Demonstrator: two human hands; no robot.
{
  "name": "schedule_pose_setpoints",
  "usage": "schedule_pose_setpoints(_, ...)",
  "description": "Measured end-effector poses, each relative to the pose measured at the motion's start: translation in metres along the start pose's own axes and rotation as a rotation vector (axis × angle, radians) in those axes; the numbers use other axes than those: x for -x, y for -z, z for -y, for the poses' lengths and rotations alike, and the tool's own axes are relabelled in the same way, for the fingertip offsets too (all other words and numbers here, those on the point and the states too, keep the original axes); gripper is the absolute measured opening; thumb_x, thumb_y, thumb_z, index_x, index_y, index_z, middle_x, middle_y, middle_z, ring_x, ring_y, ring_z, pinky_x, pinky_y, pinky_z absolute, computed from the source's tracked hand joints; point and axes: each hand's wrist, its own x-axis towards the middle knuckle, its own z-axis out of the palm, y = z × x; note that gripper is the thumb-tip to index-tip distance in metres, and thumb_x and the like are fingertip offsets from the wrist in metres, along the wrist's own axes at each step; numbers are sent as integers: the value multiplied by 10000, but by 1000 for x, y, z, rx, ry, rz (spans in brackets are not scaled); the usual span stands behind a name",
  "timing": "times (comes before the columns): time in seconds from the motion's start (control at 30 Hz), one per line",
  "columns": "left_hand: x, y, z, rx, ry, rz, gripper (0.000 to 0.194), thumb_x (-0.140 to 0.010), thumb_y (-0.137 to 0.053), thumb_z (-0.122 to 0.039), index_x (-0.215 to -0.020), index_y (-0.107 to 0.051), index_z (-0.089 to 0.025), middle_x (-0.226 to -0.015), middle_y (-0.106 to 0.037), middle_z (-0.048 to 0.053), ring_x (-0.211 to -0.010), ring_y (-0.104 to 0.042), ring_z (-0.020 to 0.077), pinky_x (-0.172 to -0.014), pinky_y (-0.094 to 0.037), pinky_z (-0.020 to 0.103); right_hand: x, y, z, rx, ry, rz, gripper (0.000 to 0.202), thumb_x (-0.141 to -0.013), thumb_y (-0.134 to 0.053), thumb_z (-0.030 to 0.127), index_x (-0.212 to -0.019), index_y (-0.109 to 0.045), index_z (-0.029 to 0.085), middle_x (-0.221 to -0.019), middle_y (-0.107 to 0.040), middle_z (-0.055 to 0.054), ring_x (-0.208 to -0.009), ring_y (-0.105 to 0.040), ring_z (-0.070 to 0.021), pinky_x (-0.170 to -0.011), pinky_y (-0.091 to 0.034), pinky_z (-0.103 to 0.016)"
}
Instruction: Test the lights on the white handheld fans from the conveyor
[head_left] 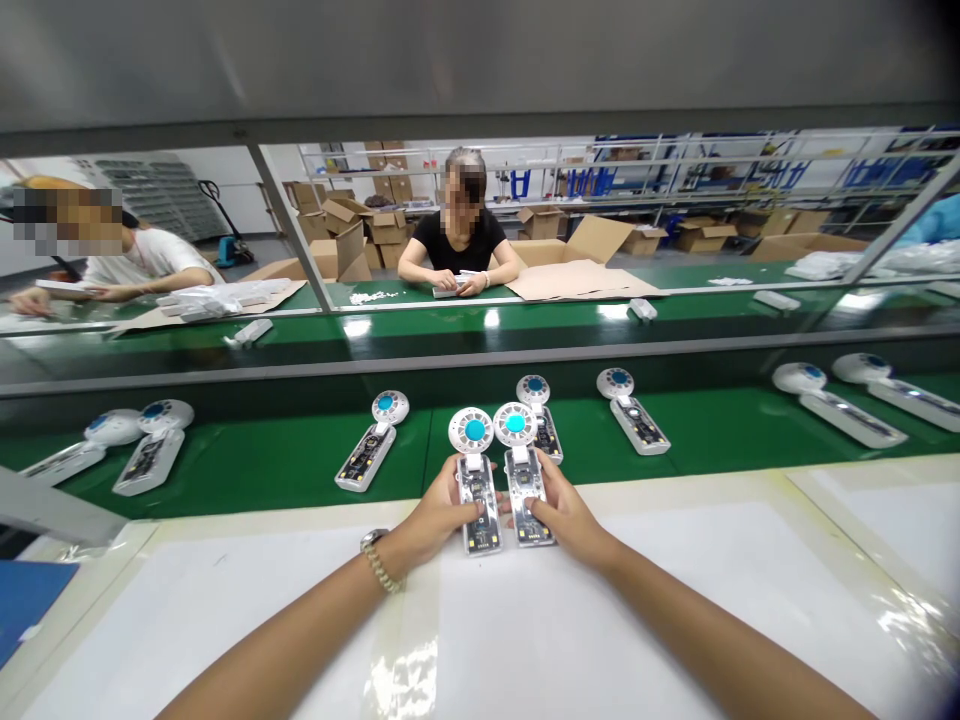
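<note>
My left hand (442, 505) is closed around a white handheld device (478, 530) with a round, blue-centred head and a clear-faced body showing a circuit board. A second device (519, 470) of the same kind sits in my right hand (562, 510), thumb across its front. Both are held upright side by side, their round heads close together, over the near edge of the white worktop (300, 610). Just behind the right one, another such device (550, 430) lies on the green conveyor belt (247, 440).
More of these devices lie along the belt, one (365, 455) to the left and one (641, 425) to the right. Two co-workers sit beyond a divider rail (465, 360) at a second green belt. Metal posts (289, 225) and an overhead panel (480, 65) frame the station.
</note>
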Motion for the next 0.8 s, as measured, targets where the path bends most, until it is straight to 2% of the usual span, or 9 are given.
schedule_pose_setpoints(0.2, 1, -1, -3, -17, 2, 33, 618, -609, -734, -158, -1136, -412, -184, -926, -627, 93, -857, -626, 244, -812, -463, 429, -1, 3, -1, -69, 6, -5, 712, -693, -644, 311, -1287, -256, 256, -1161, -510, -88, -882, -594, -215, -735, -492, -375)
schedule_pose_setpoints(0.27, 2, 0, -4, 14, -15, 33, 605, -617, -724, -164, -1143, -427, -184, -922, -631, 88, -855, -619, 233, -808, -465, 415, 0, 3, 1, -112, 18, 7, 722, -654, -676, 304, -1265, -295, 255, -1101, -543, -77, -794, -612, -206, -699, -488, -361)
schedule_pose_setpoints(0.33, 2, 1, -5, 70, -11, 19, 503, -660, -692, -216, -1109, -469, -182, -948, -628, 90, -847, -612, 223, -792, -475, 405, 1, 2, 4, -161, 21, 11, 667, -627, -690, 324, -1205, -365, 256, -1038, -575, -58, -699, -616, -187, -642, -480, -329)
schedule_pose_setpoints(0.43, 1, 4, -6, 155, 22, -21, 337, -752, -581, -399, -988, -547, -162, -919, -634, 90, -764, -618, 211, -715, -502, 394, 1, 1, 8, -251, -35, -2, 429, -699, -590, 482, -1027, -492, 223, -908, -618, -45, -569, -599, -162, -519, -452, -283)
schedule_pose_setpoints(0.5, -2, 7, -9, 188, 48, -72, 405, -769, -492, -526, -888, -576, -148, -795, -641, 71, -641, -614, 191, -614, -509, 354, -1, 5, 11, -319, -92, -25, 458, -752, -433, 616, -876, -541, 189, -723, -617, -33, -480, -570, -148, -444, -418, -256)
schedule_pose_setpoints(0.57, -6, 14, -15, 162, 51, -145, 492, -761, -432, -602, -785, -584, -135, -645, -617, 47, -513, -580, 162, -502, -477, 294, -4, 16, 18, -357, -117, -87, 587, -747, -309, 706, -756, -554, 172, -567, -573, -20, -414, -531, -137, -399, -386, -238)
schedule_pose_setpoints(0.67, -14, 35, -30, -9, -11, -355, 511, -741, -444, -612, -688, -565, -118, -555, -586, 44, -447, -546, 140, -444, -439, 254, -11, 47, 34, -320, -76, -250, 637, -728, -281, 741, -714, -565, 171, -512, -550, -20, -400, -501, -131, -391, -384, -237)
schedule_pose_setpoints(0.73, -20, 57, -40, -212, -104, -558, 438, -715, -529, -546, -759, -564, -112, -633, -617, 62, -512, -580, 157, -503, -473, 276, -15, 76, 44, -245, 2, -386, 631, -719, -288, 747, -722, -566, 180, -530, -556, -24, -426, -507, -141, -416, -409, -253)
schedule_pose_setpoints(0.8, -25, 83, -49, -414, -256, -749, 422, -669, -627, -422, -949, -529, -123, -842, -642, 87, -706, -625, 198, -651, -503, 328, -18, 108, 51, -70, 87, -551, 649, -707, -258, 759, -742, -560, 186, -562, -571, -31, -469, -534, -161, -461, -442, -279)
